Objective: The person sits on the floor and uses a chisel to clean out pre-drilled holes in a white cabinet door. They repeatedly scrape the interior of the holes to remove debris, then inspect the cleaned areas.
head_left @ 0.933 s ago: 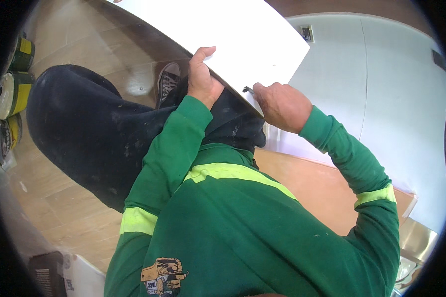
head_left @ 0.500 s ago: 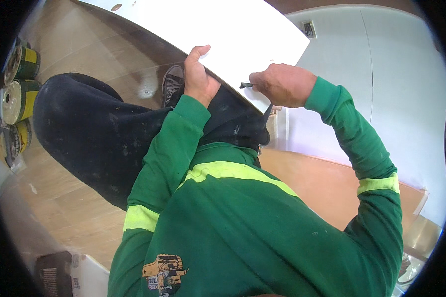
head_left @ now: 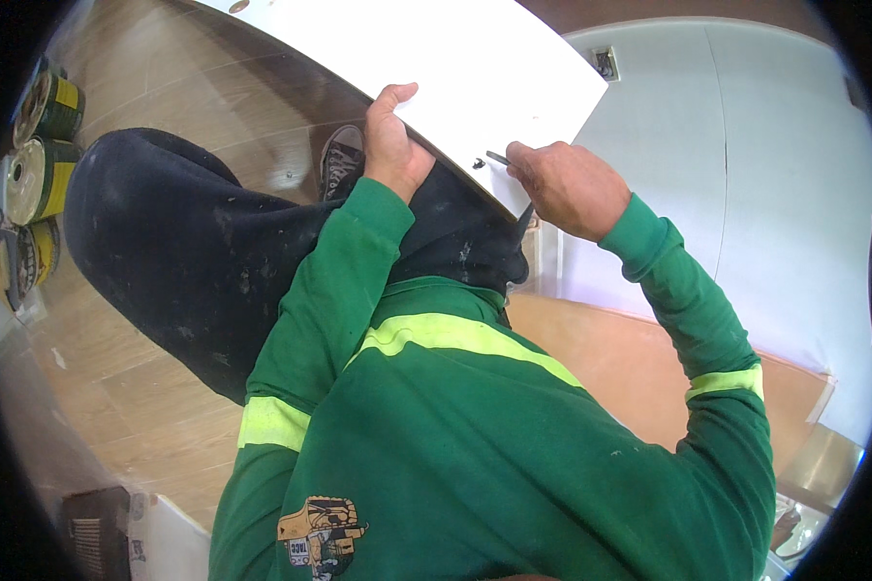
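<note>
Along the near edge of the white panel [head_left: 484, 77], my left grip [head_left: 397, 155] is clasping it, probably for steadiness; my right grip [head_left: 564, 184] is clutching a slim dark tool [head_left: 498, 158] beside a dark spot [head_left: 479, 164] near the closest corner.

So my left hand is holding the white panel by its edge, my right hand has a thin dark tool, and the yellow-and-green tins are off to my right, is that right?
Not quite: the head view shows the tins off to your left. Your left hand does hold the white panel by its edge, and your right hand has the thin dark tool.
</note>
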`<action>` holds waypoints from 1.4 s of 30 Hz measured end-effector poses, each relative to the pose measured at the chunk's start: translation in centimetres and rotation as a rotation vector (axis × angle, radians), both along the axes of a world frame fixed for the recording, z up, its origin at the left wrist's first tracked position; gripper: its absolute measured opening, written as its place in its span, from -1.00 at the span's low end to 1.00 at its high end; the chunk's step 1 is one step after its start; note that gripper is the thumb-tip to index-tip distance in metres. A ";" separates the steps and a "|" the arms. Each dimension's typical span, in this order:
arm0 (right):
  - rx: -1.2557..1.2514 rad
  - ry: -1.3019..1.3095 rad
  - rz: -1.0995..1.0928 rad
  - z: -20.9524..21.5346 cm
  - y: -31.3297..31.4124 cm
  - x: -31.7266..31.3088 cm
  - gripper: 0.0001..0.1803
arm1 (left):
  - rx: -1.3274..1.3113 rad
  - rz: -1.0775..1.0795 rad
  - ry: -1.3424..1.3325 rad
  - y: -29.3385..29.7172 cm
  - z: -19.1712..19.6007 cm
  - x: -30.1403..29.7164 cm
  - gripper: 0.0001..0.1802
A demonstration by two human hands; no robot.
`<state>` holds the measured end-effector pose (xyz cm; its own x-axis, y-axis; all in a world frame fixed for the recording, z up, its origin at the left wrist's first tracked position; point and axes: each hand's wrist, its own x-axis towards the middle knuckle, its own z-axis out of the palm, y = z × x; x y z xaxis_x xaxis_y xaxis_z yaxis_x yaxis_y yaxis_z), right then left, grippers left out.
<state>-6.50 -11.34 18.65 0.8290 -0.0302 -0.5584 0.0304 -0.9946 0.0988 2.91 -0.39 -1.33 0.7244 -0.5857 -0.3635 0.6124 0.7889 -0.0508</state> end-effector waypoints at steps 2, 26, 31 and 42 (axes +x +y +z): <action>-0.007 0.016 0.000 -0.2 0.1 0.0 -0.86 | 0.000 -0.005 -0.001 0.1 0.1 0.0 -0.44; -0.153 0.043 0.390 -0.1 1.7 2.2 -0.88 | 0.020 -0.017 -0.011 0.1 0.9 0.2 -0.46; -0.101 -0.028 0.380 1.7 0.7 2.3 -0.85 | 0.047 -0.004 -0.002 0.5 0.3 0.0 -0.46; 0.189 -0.061 0.000 -0.5 -2.2 -1.1 -0.83 | 0.033 0.009 -0.004 0.3 0.2 0.0 -0.45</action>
<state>-7.61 -13.50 18.17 0.8614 0.0701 -0.5031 0.0297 -0.9957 -0.0879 2.91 -0.13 -1.10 0.7312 -0.5670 -0.3793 0.6055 0.7955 -0.0219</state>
